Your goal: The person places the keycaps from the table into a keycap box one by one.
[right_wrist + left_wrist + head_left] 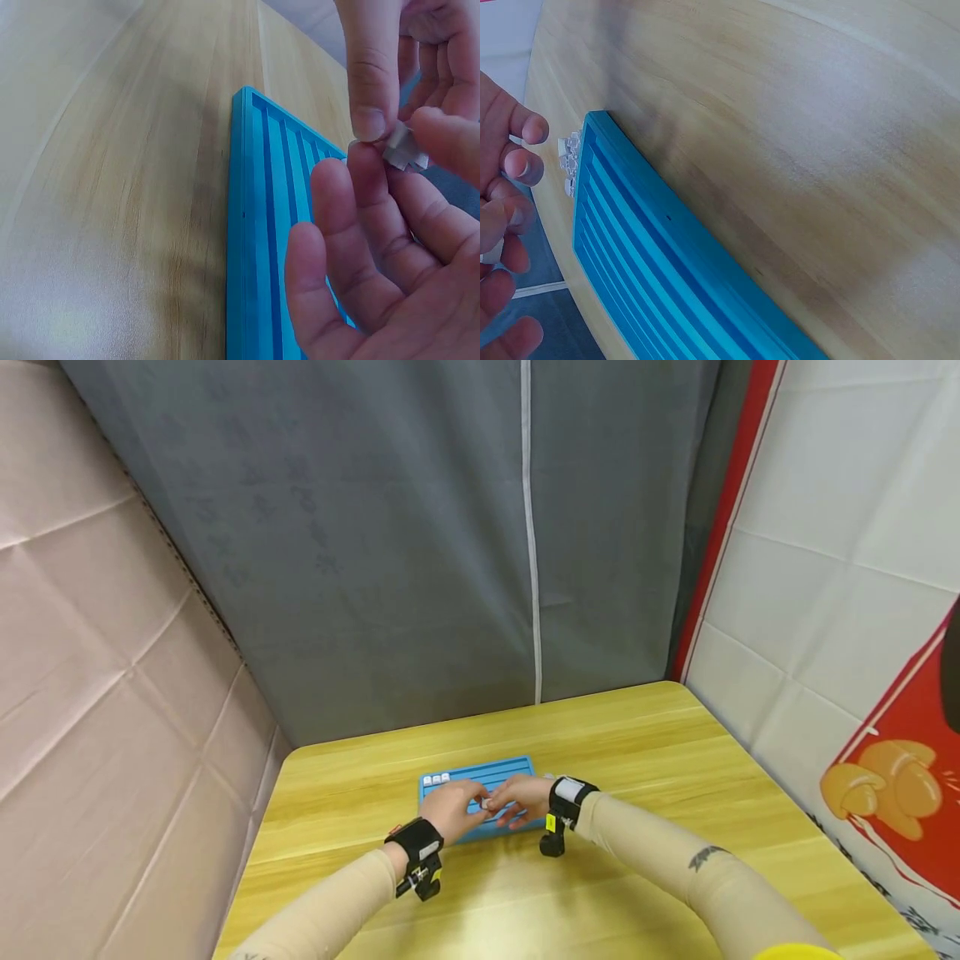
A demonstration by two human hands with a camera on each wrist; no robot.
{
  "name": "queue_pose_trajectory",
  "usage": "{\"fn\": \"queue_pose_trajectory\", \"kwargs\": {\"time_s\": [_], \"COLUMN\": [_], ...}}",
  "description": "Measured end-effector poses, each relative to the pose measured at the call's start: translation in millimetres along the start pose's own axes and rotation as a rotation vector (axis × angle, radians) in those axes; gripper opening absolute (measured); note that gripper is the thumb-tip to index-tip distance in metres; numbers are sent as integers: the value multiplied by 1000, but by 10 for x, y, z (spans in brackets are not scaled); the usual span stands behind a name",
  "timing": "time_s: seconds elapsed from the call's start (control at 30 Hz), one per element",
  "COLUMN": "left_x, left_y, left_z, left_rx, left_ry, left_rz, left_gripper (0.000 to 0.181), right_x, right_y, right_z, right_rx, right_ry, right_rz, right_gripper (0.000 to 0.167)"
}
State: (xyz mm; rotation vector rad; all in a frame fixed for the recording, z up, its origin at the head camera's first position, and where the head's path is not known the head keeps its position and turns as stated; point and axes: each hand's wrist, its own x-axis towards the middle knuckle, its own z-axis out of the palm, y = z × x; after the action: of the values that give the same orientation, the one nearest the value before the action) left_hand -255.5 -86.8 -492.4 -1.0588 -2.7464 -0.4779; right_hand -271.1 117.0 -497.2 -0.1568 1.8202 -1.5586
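**Small white piece held between two hands over the blue tray**

From my end, the head view shows the white piece (487, 804) in front of the blue tray's (491, 772) ridges, where the left hand (447, 810) and right hand (528, 795) meet. The right fingers are drawn in to a narrow pinch, thumb against fingertips with the piece between; the outer ones stand loosely apart, I think to avoid blocking the grip. The left fingers come in from the other side, nearly closed, and seem to pinch it too, though the overlap makes their exact contact hard for me to read. A part this small leaves room for fingertips only, and two hands would let me turn it without dropping it.

The tray lies flat on the tabletop (615, 743), between the hands and the grey curtain (390, 568), which looks handy for reach. Three white pieces (437, 779) sit side by side in its far left corner. A loose cluster of white pieces (571, 161) lies just beyond the tray's right end, presumably so the right hand can get at them.
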Motion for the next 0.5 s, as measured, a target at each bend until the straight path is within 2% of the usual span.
{"fn": "queue_pose_trajectory", "kwargs": {"time_s": [0.17, 0.37, 0.5], "left_x": [14, 25, 24], "left_y": [-13, -25, -25], "left_z": [-17, -41, -48], "left_rx": [2, 15, 2], "left_ry": [-4, 0, -12], "left_rz": [22, 62, 24], "left_gripper": [17, 17, 19], "right_x": [2, -6, -3], "right_y": [-11, -37, -55], "right_z": [-5, 29, 65], "right_rx": [-26, -32, -13], "right_ry": [-3, 34, 61], "right_rz": [8, -8, -20], "right_gripper": [30, 27, 24]}}
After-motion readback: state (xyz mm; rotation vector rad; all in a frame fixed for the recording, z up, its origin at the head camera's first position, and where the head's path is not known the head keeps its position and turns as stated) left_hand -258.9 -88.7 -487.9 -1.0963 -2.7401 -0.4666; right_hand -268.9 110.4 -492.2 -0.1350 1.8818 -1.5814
